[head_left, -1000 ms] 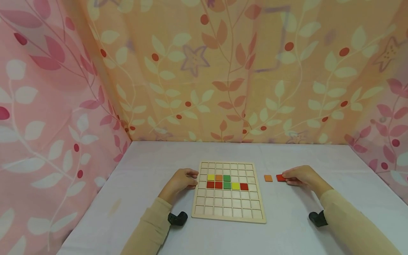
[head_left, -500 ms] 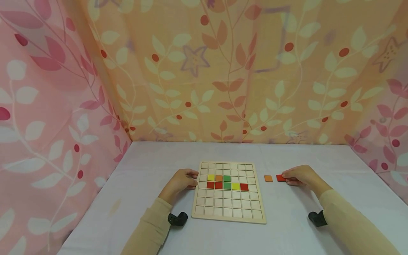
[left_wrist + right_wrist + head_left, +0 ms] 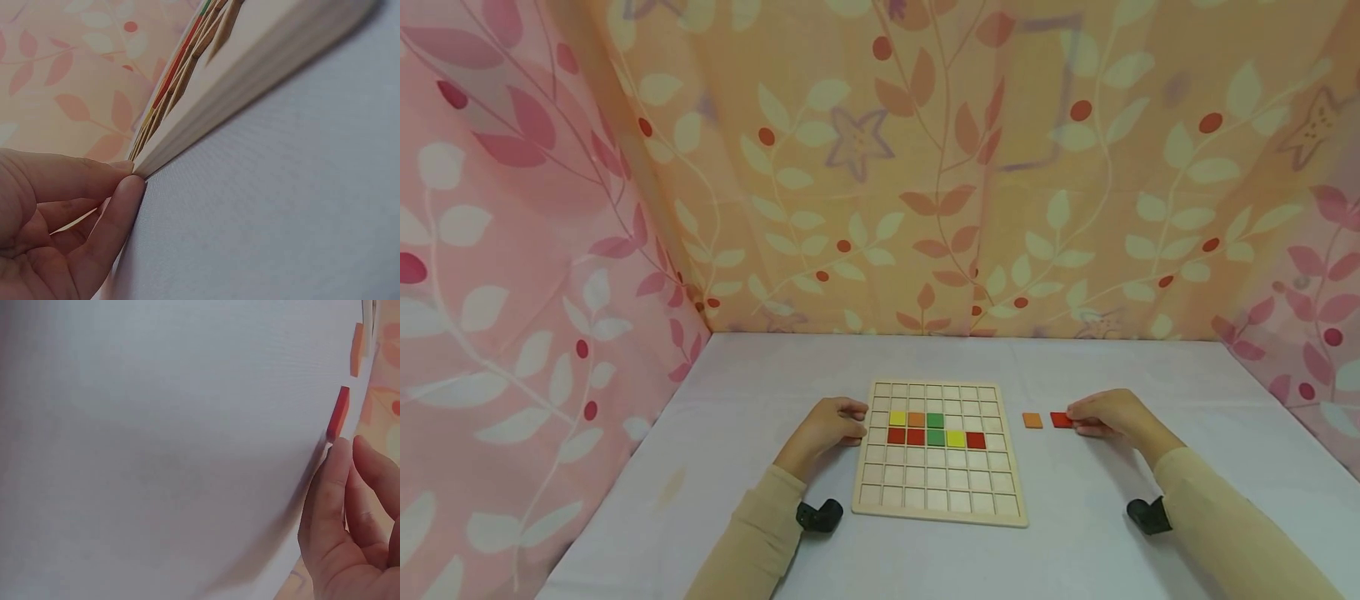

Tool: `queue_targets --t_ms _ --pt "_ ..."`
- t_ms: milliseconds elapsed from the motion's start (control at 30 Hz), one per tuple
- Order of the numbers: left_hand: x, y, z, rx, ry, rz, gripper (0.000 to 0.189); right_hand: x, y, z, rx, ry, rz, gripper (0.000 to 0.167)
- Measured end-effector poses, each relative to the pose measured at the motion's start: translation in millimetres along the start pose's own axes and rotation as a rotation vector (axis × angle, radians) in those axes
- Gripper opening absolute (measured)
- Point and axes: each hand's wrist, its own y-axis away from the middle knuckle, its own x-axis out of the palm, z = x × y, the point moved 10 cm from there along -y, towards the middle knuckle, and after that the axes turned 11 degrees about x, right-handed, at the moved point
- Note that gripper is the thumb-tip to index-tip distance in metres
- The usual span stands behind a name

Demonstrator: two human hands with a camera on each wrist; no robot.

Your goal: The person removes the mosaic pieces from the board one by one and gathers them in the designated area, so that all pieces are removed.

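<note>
In the head view, my left hand [image 3: 823, 429] rests at the left edge of a square wooden grid board [image 3: 936, 498]. Its thumb and a finger stand apart there, tips against the rim; the left wrist view shows these fingertips [image 3: 129, 187] right at the board's side. My right hand [image 3: 1108, 412] is right of the board, fingertips touching the right end of a flat red tile [image 3: 1059, 420] on the table. Beside that tile lies an orange tile [image 3: 1032, 421]. Two rows of coloured tiles sit in the grid, among them a yellow tile [image 3: 955, 438] and a green tile [image 3: 935, 420].
A white cloth covers the table [image 3: 790, 367]. Behind it hangs an orange leaf-patterned curtain [image 3: 850, 208], with a pink curtain [image 3: 542, 250] along the left. Black wrist cameras are strapped below both sleeves.
</note>
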Motion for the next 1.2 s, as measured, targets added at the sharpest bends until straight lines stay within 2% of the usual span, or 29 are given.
queue_targets --t_ms 200,500,833,1200 --pt "-0.7 0.5 0.2 -0.009 0.003 -0.006 0.042 2.6 7.7 8.0 -0.022 0.024 -0.024 0.032" --pt "-2.0 2.2 -1.1 0.007 0.014 -0.012 0.042 40.0 17.0 24.9 -0.129 0.031 0.011 0.048" --pt "0.0 1.4 -2.1 0.011 0.008 -0.006 0.042 83.5 18.7 39.3 -0.193 0.101 0.021 0.043" --pt "-0.2 1.7 -1.8 0.011 -0.006 -0.006 0.043 122.2 17.0 48.2 -0.166 0.068 0.076 0.037"
